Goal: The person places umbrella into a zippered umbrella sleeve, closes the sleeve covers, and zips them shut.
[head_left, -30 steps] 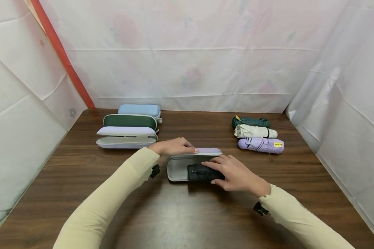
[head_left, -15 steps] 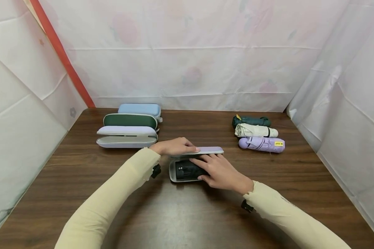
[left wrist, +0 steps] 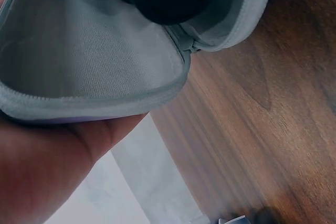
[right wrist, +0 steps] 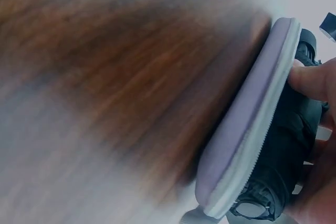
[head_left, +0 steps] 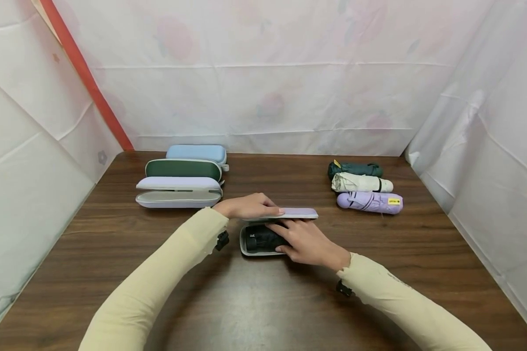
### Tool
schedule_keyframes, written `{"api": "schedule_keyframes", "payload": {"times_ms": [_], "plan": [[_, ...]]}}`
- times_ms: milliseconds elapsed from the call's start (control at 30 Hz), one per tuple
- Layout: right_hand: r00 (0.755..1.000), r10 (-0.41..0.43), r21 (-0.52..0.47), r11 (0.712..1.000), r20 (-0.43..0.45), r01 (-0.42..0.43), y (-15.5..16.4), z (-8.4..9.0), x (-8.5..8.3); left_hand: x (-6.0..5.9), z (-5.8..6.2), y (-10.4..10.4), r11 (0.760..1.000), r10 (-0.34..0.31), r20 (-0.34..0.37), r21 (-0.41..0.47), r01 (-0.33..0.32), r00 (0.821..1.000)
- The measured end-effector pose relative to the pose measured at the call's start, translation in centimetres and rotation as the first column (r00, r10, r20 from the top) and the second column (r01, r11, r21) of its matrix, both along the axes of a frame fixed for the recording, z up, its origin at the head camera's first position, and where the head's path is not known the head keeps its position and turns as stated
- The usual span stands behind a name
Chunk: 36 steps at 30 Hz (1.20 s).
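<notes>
A lilac zip case (head_left: 302, 212) with a grey lining lies unzipped at the middle of the table, its lid raised along the far side. My left hand (head_left: 249, 206) grips the lid; the left wrist view shows the hand behind its lined inside (left wrist: 105, 51). In the lower half lies a black folded umbrella (head_left: 263, 239), one end toward the left. My right hand (head_left: 309, 243) holds the umbrella from above, fingers on the far side and thumb on the near side. The right wrist view shows the umbrella (right wrist: 286, 135) along the case's zipped rim (right wrist: 247, 124), its far part hidden by the hand.
At the back left stand a light blue case (head_left: 196, 153), a green case (head_left: 182, 168) and another lilac case (head_left: 177, 183), partly open. On the right lie dark green (head_left: 355, 169), white (head_left: 360, 183) and lilac (head_left: 371, 203) folded umbrellas. Pale curtains (head_left: 263, 78) border the wooden table (head_left: 228, 312).
My right hand has moved left with the black umbrella, which has gone from overlapping the case's right part to lying down inside its lower half. My left hand stays on the lid.
</notes>
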State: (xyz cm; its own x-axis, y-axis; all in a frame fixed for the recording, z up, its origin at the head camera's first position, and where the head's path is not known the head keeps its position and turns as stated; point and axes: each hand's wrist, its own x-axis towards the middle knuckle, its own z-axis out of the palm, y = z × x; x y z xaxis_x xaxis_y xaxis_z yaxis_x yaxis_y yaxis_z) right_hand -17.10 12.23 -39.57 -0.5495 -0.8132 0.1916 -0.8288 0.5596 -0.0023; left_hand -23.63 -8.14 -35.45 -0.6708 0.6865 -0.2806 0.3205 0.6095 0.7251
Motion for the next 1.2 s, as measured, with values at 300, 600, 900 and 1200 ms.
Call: {"api": "schedule_keyframes", "payload": {"times_ms": [300, 600, 900, 1200], "plan": [[0.999, -0.021, 0.003, 1.0, 0.042, 0.021, 0.1, -0.5, -0.1, -0.1, 0.0, 0.0, 1.0, -0.004, -0.022, -0.008, 0.004, 1.0], [0.993, -0.032, 0.007, 0.999, 0.113, 0.031, 0.3, -1.0, -0.2, -0.2, -0.2, 0.1, 1.0, -0.009, -0.016, 0.014, 0.01, 1.0], [0.974, 0.049, -0.04, 0.998, 0.223, -0.041, 1.0, 0.6, 0.1, -0.2, -0.3, -0.1, 1.0, -0.004, -0.002, -0.008, 0.003, 1.0], [0.964, 0.265, -0.491, 0.845, 0.036, -0.213, 4.4, 4.4, -0.7, 0.3, -0.3, 0.1, 1.0, -0.006, -0.019, 0.008, 0.007, 1.0]]}}
